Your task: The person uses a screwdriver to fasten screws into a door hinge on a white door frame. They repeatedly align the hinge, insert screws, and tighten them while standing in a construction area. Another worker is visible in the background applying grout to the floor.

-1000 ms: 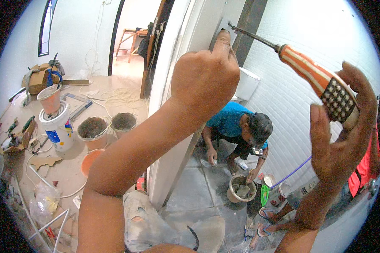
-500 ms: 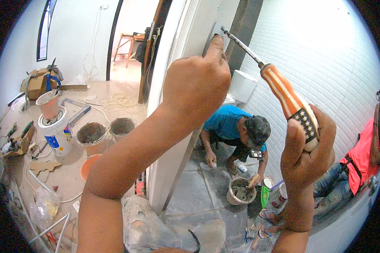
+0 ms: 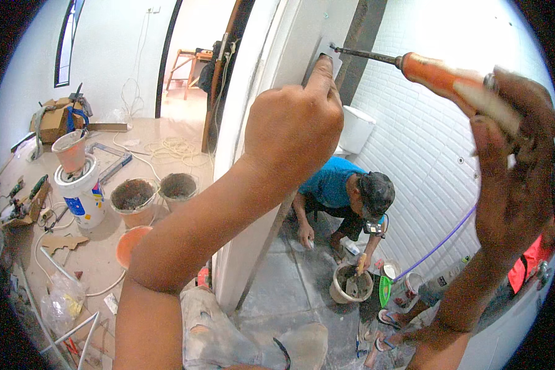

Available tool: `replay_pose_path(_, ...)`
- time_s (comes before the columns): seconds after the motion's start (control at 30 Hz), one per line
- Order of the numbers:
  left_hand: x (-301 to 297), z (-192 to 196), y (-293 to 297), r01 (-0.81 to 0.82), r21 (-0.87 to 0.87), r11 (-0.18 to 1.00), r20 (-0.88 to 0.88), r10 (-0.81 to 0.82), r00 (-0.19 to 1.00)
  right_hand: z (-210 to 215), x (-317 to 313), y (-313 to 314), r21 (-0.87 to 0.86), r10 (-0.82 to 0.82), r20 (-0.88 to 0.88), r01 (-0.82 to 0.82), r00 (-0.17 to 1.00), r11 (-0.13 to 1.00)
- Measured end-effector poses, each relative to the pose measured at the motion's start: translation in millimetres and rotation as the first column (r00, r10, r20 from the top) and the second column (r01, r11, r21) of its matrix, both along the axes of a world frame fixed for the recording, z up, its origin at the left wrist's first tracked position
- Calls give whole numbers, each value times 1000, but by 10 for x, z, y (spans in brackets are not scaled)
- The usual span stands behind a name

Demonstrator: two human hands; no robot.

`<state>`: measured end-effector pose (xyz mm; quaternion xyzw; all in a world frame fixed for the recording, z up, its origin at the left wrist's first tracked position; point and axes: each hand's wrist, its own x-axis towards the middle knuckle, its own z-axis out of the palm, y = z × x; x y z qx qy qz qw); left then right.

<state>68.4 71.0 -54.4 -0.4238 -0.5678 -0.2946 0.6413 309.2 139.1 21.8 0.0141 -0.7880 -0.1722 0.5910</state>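
Fingers of the right hand hold a screwdriver; the left hand, 1 fingertip at the door, hides its grip.

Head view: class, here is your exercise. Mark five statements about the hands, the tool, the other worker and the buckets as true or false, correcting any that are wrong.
1. The right hand holds the screwdriver by its handle. True.
2. The left hand grips the handle too. False: its raised digit is beside the screwdriver's tip.
3. The crouching person in blue wears a dark cap. True.
4. The white bucket stands inside the orange pail. False: the orange pail sits on the white bucket.
5. The handle is plain green. False: it shows orange and a pale part.
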Motion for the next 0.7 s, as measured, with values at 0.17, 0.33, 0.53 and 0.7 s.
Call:
replay_pose_path(0.17, 25, -4, 31, -16, 11, 1000, 109, 15, 994, 280, 28, -80, 415, -221, 3, 200, 975, 888)
replay_pose_path(0.33, 28, 12, 18, 27, -9, 1000, 69, -26, 997, 239, -116, -255, 566, -225, -2, 186, 974, 803)
replay_pose_path(0.53, 40, 17, -13, 29, -17, 999, 38, -28, 999, -317, -105, -4, 61, -20, -44, 23, 999, 998)
replay_pose_path(0.7, 27, 8, -30, 24, -25, 999, 52, -23, 998, -437, -147, 7, 400, -67, -4, 63, 998, 915)
